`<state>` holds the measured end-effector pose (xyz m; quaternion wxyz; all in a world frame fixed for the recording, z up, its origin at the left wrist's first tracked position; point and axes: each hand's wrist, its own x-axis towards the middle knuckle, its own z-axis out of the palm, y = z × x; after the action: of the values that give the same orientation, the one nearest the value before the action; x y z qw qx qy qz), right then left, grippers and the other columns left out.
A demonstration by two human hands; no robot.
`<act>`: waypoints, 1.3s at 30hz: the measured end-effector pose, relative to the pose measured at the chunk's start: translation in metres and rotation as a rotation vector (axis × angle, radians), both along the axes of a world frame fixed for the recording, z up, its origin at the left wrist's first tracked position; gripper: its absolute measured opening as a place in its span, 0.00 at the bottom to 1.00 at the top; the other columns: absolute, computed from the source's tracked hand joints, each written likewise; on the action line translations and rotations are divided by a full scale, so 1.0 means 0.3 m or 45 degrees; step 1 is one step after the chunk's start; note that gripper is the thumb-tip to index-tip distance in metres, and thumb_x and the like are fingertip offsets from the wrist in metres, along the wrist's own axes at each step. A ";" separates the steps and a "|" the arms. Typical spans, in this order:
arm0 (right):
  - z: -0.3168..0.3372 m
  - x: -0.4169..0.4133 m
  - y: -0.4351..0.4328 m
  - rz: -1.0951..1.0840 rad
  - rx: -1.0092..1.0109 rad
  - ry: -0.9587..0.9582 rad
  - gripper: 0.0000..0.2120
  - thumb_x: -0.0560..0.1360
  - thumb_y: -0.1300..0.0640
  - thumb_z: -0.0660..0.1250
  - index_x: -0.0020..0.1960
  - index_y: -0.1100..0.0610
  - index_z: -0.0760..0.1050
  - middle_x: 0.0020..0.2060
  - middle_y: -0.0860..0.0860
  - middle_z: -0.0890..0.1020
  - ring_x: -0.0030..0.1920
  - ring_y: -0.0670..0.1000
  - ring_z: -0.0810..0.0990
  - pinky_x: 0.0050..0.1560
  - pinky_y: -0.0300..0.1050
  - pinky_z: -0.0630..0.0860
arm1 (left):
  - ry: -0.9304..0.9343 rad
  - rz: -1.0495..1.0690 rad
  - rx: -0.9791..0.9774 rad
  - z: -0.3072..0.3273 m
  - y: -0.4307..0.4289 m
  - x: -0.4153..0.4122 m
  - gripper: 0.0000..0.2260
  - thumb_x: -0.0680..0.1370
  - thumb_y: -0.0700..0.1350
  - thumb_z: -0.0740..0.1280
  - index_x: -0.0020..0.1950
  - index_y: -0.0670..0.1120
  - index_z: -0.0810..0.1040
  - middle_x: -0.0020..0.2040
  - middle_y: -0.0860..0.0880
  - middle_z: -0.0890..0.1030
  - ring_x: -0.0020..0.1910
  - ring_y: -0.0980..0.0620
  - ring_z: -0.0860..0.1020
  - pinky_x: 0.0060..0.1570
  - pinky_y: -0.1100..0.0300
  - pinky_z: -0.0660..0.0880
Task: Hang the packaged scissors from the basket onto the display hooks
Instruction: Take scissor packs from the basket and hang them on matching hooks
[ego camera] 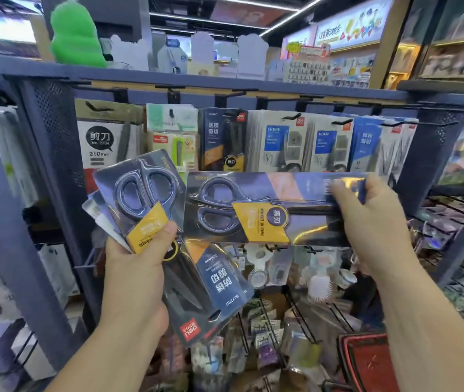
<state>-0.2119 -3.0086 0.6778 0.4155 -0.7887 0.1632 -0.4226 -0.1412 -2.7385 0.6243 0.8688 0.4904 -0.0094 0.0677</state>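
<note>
**Sideways pack, crowded hooks**

The long, glossy dark-blue blister pack (267, 210) of black-handled scissors is held level in front of the rack, just below the black metal display hooks (290, 117). The right hand (366, 222) pinches it at the blade end. Its hang hole isn't visible (probably under those fingers), so it could miss a hook or snag the hung packs (279, 142). The left hand (140, 264) grips a loose fan of similar dark packs (146, 193), thumb across; one may slide out. A yellow band crosses the card.
</note>
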 end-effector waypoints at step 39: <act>0.196 0.561 0.205 0.406 0.199 -0.133 0.08 0.85 0.53 0.62 0.50 0.54 0.75 0.45 0.49 0.80 0.45 0.47 0.77 0.45 0.46 0.73 | -0.081 0.276 0.101 0.044 0.046 0.043 0.14 0.79 0.37 0.73 0.61 0.52 0.79 0.48 0.55 0.86 0.47 0.53 0.84 0.63 0.38 0.79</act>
<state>-0.0436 -2.9471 0.7367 0.5451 -0.7470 0.0466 -0.3777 -0.1285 -2.7248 0.6374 0.8355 0.5202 0.0134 0.1764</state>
